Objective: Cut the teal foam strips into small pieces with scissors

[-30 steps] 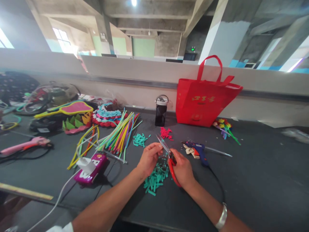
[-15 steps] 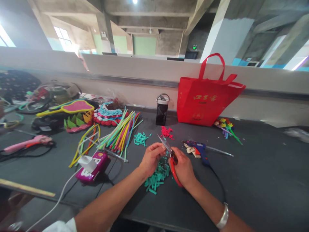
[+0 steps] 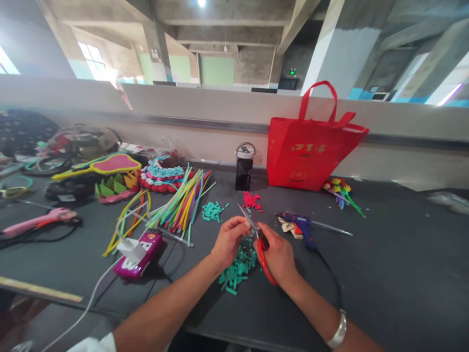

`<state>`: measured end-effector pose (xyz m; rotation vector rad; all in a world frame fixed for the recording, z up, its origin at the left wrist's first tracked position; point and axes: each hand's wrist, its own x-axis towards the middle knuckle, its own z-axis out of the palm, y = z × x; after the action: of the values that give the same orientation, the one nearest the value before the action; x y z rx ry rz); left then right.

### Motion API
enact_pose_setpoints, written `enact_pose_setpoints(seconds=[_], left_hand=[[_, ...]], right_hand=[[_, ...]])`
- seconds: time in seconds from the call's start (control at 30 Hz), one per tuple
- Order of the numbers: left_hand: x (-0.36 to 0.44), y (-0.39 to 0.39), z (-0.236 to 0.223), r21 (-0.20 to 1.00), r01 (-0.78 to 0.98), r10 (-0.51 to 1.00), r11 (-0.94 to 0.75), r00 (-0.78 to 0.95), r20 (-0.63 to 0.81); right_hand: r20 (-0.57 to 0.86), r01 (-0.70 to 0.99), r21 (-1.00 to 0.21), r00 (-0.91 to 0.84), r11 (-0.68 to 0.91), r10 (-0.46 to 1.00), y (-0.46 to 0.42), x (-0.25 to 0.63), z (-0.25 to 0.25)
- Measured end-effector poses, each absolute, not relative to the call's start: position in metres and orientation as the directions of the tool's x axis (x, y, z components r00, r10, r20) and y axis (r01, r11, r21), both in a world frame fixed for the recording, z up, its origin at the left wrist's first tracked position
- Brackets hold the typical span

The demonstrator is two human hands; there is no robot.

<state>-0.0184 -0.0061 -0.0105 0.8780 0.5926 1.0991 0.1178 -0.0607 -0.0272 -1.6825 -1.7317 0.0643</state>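
Red-handled scissors (image 3: 264,261) are gripped in my right hand (image 3: 280,256), blades pointing up and to the left. My left hand (image 3: 229,242) is pinched closed right beside the blades; whatever sits between its fingertips is too small to make out. Beneath both hands lies a heap of green cut strips (image 3: 234,274), partly covered by my fingers. Beyond them are a small pile of teal pieces (image 3: 213,211) and a small pile of pinkish-red pieces (image 3: 252,201).
A blue glue gun (image 3: 302,226) lies right of my hands, its cord trailing forward. Left stand a purple power strip (image 3: 144,256) and a bundle of coloured sticks (image 3: 183,203). A dark bottle (image 3: 244,171) and a red bag (image 3: 311,156) stand behind; a pink glue gun (image 3: 44,221) lies far left.
My hands stay nearly in place, the scissors beside my left fingertips throughout. The camera view shifts slightly; the piles look the same.
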Motion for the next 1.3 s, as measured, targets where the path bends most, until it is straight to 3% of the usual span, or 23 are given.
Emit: enact_pose_setpoints(seconds=[0.2, 0.6, 0.77, 0.87, 1.13, 1.3], left_hand=[[-0.018, -0.008, -0.010, 0.848, -0.496, 0.932, 0.188, 0.362, 0.005], [-0.022, -0.002, -0.007, 0.833, -0.504, 0.907, 0.229, 0.422, 0.006], [-0.022, -0.002, -0.007, 0.917, -0.341, 0.874, 0.206, 0.485, -0.016], [-0.019, -0.006, -0.007, 0.956, -0.249, 0.861, 0.154, 0.509, -0.006], [-0.023, -0.003, -0.005, 0.979, -0.162, 0.831, 0.122, 0.556, -0.012], [-0.028, 0.000, -0.001, 0.989, -0.145, 0.880, -0.002, 0.469, 0.071]], right_hand=[[0.365, 0.883, -0.461, 0.097, 0.089, 0.926, -0.065, 0.115, -0.017], [0.336, 0.567, -0.806, 0.199, 0.172, 0.920, -0.064, 0.116, -0.019], [0.355, 0.329, -0.904, 0.219, 0.274, 0.909, -0.060, 0.123, -0.014], [0.363, 0.242, -0.919, 0.215, 0.310, 0.907, -0.059, 0.124, -0.010], [0.365, 0.213, -0.923, 0.218, 0.320, 0.905, -0.060, 0.124, -0.005], [0.318, 0.162, -0.946, 0.298, 0.280, 0.900, -0.056, 0.133, -0.006]])
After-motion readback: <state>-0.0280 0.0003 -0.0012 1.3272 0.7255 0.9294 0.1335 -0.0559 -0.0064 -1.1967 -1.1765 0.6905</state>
